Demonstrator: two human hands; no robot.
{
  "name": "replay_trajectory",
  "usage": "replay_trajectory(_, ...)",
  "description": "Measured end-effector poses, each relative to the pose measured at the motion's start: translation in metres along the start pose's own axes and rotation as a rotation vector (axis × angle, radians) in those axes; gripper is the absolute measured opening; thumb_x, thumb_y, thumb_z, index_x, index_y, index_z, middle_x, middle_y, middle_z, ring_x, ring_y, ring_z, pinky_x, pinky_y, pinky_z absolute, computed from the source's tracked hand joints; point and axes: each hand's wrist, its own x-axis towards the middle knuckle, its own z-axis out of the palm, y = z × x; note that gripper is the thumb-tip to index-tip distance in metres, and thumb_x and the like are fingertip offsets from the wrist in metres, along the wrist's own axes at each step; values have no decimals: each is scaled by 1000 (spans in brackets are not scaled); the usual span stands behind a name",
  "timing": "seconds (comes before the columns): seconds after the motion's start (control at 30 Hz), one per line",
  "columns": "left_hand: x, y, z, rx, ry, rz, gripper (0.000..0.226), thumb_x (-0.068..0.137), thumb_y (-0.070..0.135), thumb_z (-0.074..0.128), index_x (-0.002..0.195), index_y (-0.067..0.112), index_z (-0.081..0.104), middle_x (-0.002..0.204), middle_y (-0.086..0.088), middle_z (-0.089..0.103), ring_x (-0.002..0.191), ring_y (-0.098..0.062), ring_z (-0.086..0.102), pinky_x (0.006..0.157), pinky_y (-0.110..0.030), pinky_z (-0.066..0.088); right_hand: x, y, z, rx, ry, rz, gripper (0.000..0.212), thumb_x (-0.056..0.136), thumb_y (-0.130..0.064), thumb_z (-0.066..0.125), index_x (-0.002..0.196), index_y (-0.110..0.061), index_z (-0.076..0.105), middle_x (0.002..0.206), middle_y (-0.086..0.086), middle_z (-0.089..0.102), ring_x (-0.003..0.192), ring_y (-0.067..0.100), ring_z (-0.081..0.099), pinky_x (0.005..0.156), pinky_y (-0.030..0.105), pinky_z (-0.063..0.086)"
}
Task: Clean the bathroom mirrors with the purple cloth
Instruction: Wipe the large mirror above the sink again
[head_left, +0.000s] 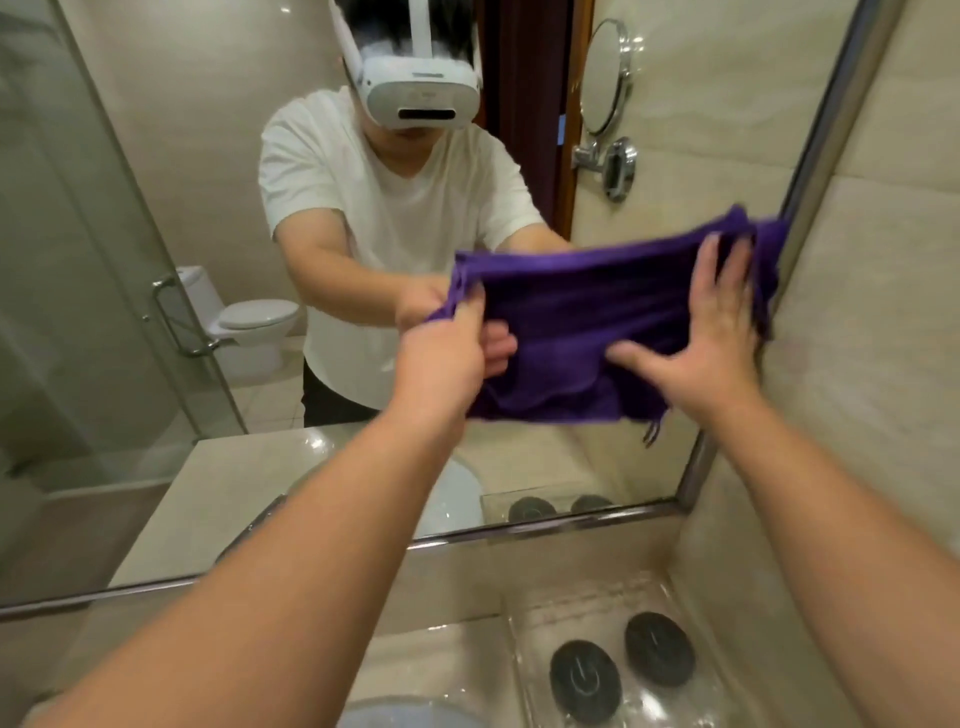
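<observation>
Wiping in progress: left hand (447, 338) grips purple towelling cloth (582, 306); right hand (719, 332), fingers spread, presses it to framed wall mirror (182, 156); coverage so far unclear.

We see 2 bare forearms reaching forward, the left rising from the lower left corner, the right from the lower right edge. Our left hand (447, 353) is curled, its fingers and thumb pinching the left edge of the purple cloth (582, 312). Our right hand (711, 332) lies flat on the cloth, 4 fingers pointing up, thumb stretched out to the left.
</observation>
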Motion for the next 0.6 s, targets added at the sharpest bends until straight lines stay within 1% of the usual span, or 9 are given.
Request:
replay_trajectory(0.13, -5, 56, 8, -28, -5, 110, 55, 99, 53, 49, 107, 4, 73, 97, -7, 77, 66, -10, 73, 35, -12, 42, 42, -11, -36, -72, 68, -160, 129, 59, -93, 60, 151, -51, -20, 165, -10, -24, 153, 27, -5, 117, 43, 1)
replay_trajectory(0.2, -6, 44, 8, -56, -7, 128, 49, 100, 47, 51, 104, 4, 73, 95, -9, 77, 57, -7, 70, 36, -12, 43, 33, -2, -26, -100, 66, -147, 129, 60, -92, 59, 151, -49, -22, 157, -19, -36, 151, 25, -6, 115, 45, 2)
replay_trajectory(0.27, -3, 8, 7, -60, 27, 89, 41, 100, 42, 55, 91, 6, 72, 80, -6, 77, 51, -9, 68, 41, -17, 49, 8, 18, -1, -146, 21, -99, 129, 59, -94, 54, 150, -47, -25, 147, -25, -47, 152, 30, -1, 115, 49, 6)
replay_trajectory(0.33, 1, -48, 3, -2, 55, 50, 38, 100, 39, 56, 77, 11, 68, 63, -1, 73, 54, -14, 70, 53, -26, 57, -31, 45, 28, -211, -59, -38, 128, 59, -95, 45, 150, -44, -29, 147, -21, -49, 151, 39, 12, 116, 55, 20)
replay_trajectory(0.37, 4, -78, 0, 31, 53, 23, 37, 100, 37, 56, 75, 12, 67, 60, 2, 72, 55, -15, 71, 58, -29, 57, -53, 59, 43, -241, -97, 3, 126, 60, -94, 40, 150, -41, -31, 151, -14, -46, 148, 43, 21, 113, 55, 28)
replay_trajectory(0.43, 5, -133, -7, 107, 4, -41, 40, 101, 38, 54, 75, 12, 69, 63, 4, 73, 60, -14, 72, 65, -28, 57, -94, 84, 75, -284, -156, 92, 122, 65, -91, 34, 151, -33, -29, 163, 4, -25, 141, 45, 36, 106, 53, 40)
replay_trajectory(0.47, 5, -157, -11, 159, -32, -62, 42, 101, 41, 53, 76, 13, 72, 68, 4, 75, 67, -13, 74, 70, -28, 56, -110, 94, 90, -287, -172, 142, 118, 68, -89, 32, 151, -31, -29, 165, 8, -17, 139, 44, 38, 105, 51, 42)
replay_trajectory(0.5, 4, -178, -15, 215, -64, -73, 43, 101, 44, 52, 79, 14, 75, 73, 5, 76, 73, -12, 74, 76, -29, 56, -124, 101, 105, -274, -186, 196, 115, 73, -86, 33, 149, -30, -33, 164, 7, -19, 141, 42, 36, 107, 50, 40)
replay_trajectory(0.6, 1, -220, -25, 283, -94, -140, 42, 101, 42, 51, 75, 20, 76, 77, 5, 77, 79, -12, 74, 83, -31, 56, -161, 111, 144, -200, -225, 330, 111, 90, -65, 48, 140, -33, -46, 155, 3, -37, 149, 40, 18, 116, 49, 26)
